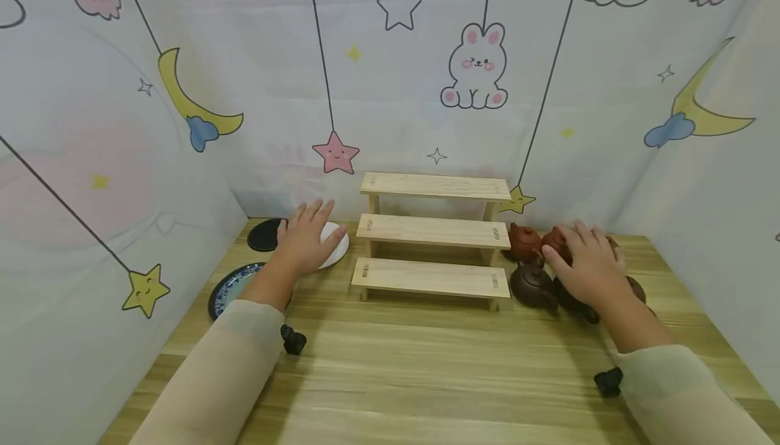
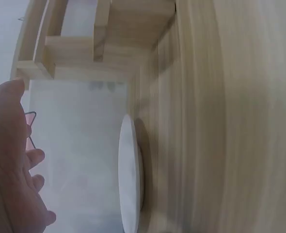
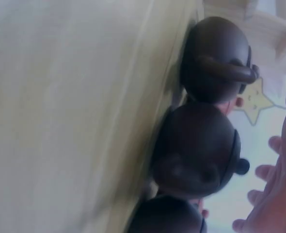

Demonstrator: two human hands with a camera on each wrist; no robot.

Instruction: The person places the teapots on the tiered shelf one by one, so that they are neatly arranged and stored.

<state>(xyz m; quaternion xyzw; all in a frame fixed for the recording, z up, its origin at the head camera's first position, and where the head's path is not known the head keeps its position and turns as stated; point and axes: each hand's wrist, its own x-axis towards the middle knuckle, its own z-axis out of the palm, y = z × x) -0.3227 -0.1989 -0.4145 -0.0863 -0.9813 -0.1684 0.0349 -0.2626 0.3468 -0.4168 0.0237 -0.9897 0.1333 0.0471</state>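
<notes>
My left hand [image 1: 307, 242] hovers with spread fingers over the plates at the left and holds nothing. Below it, a white plate [image 1: 336, 247] shows partly, and in the left wrist view the white plate [image 2: 128, 174] stands apart from the hand. A black plate [image 1: 263, 236] and a blue-patterned plate [image 1: 227, 289] lie beside it, partly covered by the hand and forearm. At the right, my right hand [image 1: 588, 265] is over a group of teapots, fingers extended. Dark brown teapots [image 3: 196, 145] stand in front; reddish-brown teapots [image 1: 524, 242] are behind, some hidden by the hand.
A three-step wooden shelf [image 1: 431, 229] stands at the back middle, between the plates and the teapots. The wood-grain table [image 1: 414, 377] is bounded by a printed cloth [image 1: 402, 93] at the back and sides.
</notes>
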